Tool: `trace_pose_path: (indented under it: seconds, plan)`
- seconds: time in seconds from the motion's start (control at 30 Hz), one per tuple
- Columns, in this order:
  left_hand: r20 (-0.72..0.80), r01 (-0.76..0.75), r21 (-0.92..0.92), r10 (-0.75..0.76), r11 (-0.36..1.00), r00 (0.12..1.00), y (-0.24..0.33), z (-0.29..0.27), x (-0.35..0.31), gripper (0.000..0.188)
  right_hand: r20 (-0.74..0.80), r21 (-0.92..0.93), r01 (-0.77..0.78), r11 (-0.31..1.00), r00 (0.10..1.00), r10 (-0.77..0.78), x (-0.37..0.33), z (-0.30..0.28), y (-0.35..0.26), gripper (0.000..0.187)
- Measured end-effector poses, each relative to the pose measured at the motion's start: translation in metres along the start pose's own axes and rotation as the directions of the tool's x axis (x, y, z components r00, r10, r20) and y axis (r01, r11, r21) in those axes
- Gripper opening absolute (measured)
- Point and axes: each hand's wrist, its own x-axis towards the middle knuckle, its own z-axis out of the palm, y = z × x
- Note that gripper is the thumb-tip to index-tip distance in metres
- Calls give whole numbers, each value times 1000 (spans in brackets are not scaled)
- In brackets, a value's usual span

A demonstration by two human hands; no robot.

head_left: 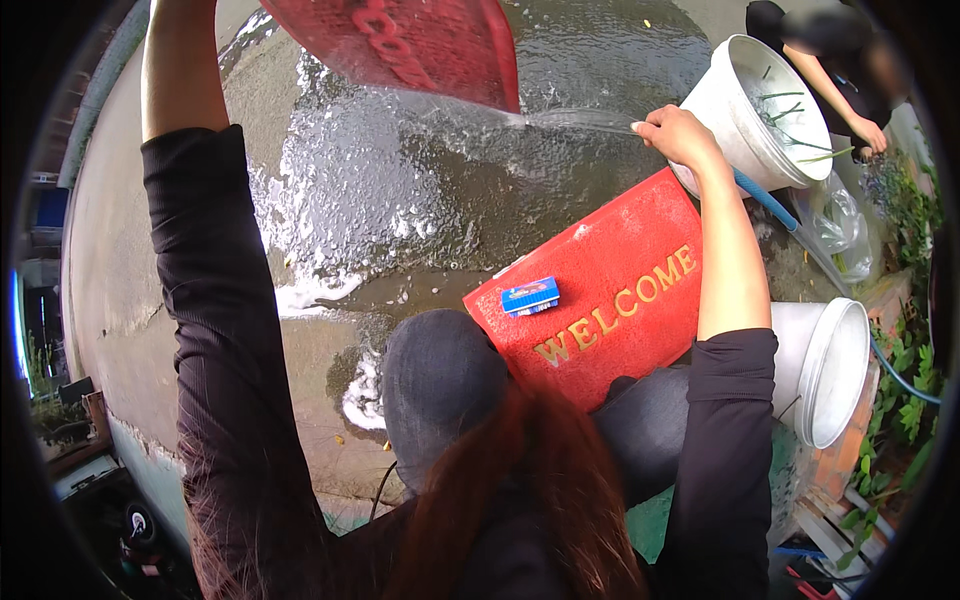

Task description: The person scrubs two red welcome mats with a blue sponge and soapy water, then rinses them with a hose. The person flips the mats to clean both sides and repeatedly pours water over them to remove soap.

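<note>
My right hand (682,138) is closed around the end of a blue hose (765,195). A fan of water (580,120) sprays leftward from it onto the lower edge of a raised red mat (415,45) at the top. My left forearm (185,85) reaches up beyond the upper edge, so the left hand is out of sight. In front of my knees lies a second red doormat (625,235) with yellow lettering. A small blue scrubbing brush (530,297) rests on it, bristles down.
A white bucket (708,115) with green stems in it stands right of my hand. Another white bucket (790,345) lies on its side nearer me. Foamy water (340,190) covers the concrete. At the upper right another person's hand (868,135) is near plants (900,190).
</note>
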Motion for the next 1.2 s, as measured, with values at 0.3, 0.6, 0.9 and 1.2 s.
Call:
trace_pose_path:
  seconds: [0.3, 0.6, 0.9, 1.2]
  plan:
    - [-190, 359, 488, -304, 796, 933, -93, -124, 114, 25, -28, 76, -29, 997, 999, 31, -31, -10, -3, 37]
    - [-218, 378, 644, -314, 666, 924, -256, 36, 48, 23, -190, -1, -93, 996, 977, 91, -72, -38, 0, 31]
    - [-280, 537, 381, -459, 753, 843, -466, 144, -136, 41, -138, -64, -117, 991, 985, 108, -79, -9, -17, 28]
    - [138, 286, 844, -698, 455, 703, -443, 105, -258, 32, -324, -55, -197, 979, 931, 169, -40, 15, -5, 27]
